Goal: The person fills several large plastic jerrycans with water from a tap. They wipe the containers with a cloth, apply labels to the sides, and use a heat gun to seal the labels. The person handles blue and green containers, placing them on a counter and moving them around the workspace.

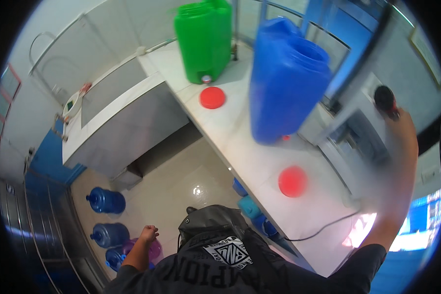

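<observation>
At the far right my right arm is raised, and my right hand (pixel 400 120) is closed round a dark, round-ended object (pixel 384 99) with a reddish part; its kind is not clear. It is up near the wall, beyond a grey-white machine (pixel 358 134). My left hand (pixel 151 233) hangs low over the floor at the left, fingers curled in, with nothing showing in them. On the white counter (pixel 240 132) stand a tall blue jerrycan (pixel 286 90) with its wide mouth uncapped and a green jerrycan (pixel 203 41) with a tap. Two red lids (pixel 212 98) lie flat near them.
A sink basin (pixel 113 88) adjoins the counter at the far left. Several blue water bottles (pixel 108 201) stand on the floor at the left; more blue containers (pixel 250 208) sit under the counter's edge. A black cord (pixel 323 232) crosses the near counter.
</observation>
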